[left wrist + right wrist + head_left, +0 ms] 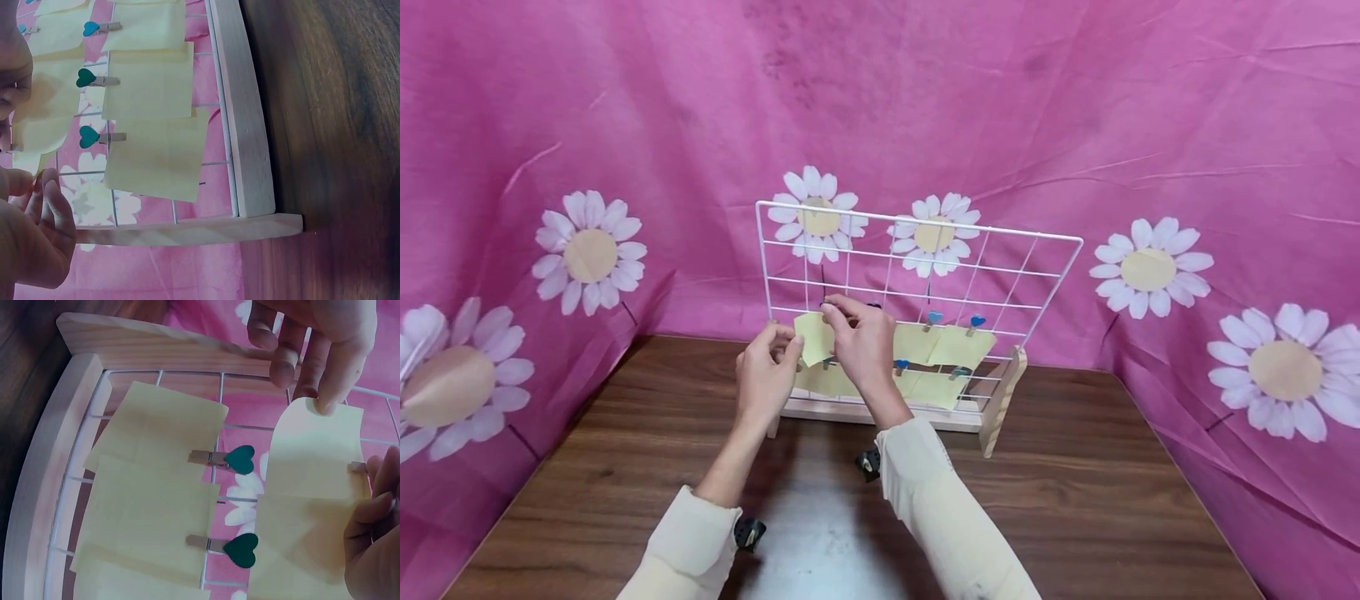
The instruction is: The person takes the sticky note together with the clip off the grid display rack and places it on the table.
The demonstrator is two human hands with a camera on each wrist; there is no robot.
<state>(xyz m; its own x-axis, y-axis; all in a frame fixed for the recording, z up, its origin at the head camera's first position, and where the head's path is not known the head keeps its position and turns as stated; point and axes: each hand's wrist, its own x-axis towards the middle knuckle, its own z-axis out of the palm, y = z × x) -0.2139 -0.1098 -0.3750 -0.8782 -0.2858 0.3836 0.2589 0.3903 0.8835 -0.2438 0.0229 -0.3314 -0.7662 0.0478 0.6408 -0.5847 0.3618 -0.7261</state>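
Note:
My left hand (767, 371) pinches the edge of a pale yellow paper note (812, 337) between thumb and fingers. That note lies against a white wire grid (1015, 232), at the left end of its upper row of notes. At the note's top edge, my right hand (867, 346) pinches a small wooden clothespin (358, 467); most of it is hidden by the fingers. Below hangs a second row of notes (153, 153), each held by a clothespin with a green or blue heart (89, 136). One corner of the pinched note curls up in the right wrist view.
The grid stands in a wooden base (827, 411) with a wooden end piece (1002, 404) on a dark wood table (1075, 500). Behind it hangs a pink cloth (700, 108) printed with white flowers. A black strap device (749, 533) sits by each wrist.

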